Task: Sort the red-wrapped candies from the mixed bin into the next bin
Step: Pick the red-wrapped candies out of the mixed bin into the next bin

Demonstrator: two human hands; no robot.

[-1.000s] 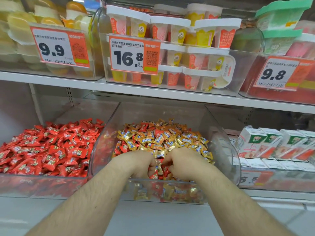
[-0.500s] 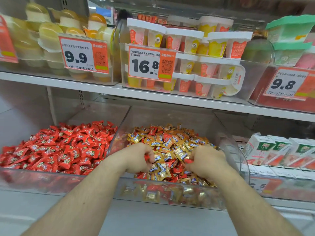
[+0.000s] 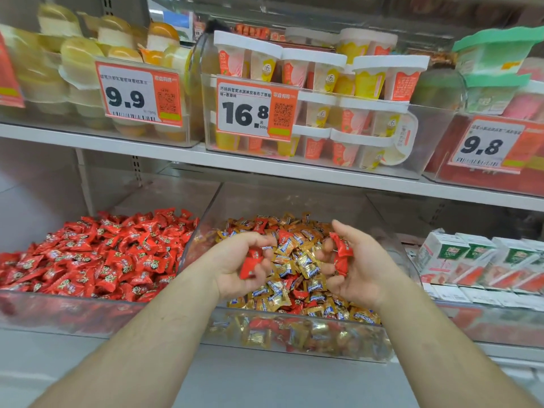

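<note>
Low in the middle of the frame, over the clear plastic mixed bin (image 3: pixel 347 207) heaped with gold and red wrapped sweets, two hands raised side by side. In the left hand (image 3: pixel 235 265), fingers curled inward around a few small red-wrapped candies (image 3: pixel 248 267), glossy foil with twisted crimped ends, one hanging below the fingertips with its long axis tilted from upper right to lower left. In the right hand (image 3: pixel 357 267), palm turned toward frame centre, fingers loosely bent and thumb up, cupping two more red foil-wrapped sweets (image 3: pixel 341 253), stacked roughly end to end, long axes near upright and leaning slightly left at the top. Immediately to the left in the frame, sharing a wall, the clear neighbouring bin (image 3: pixel 164 198) filled with red wrappers only, pointing every which way. At right, white juice cartons (image 3: pixel 459 256) in a row. On the white metal shelf (image 3: pixel 164 150) above, tubs of pudding cups behind the orange price tag marked 16.8 (image 3: pixel 253 108).
</note>
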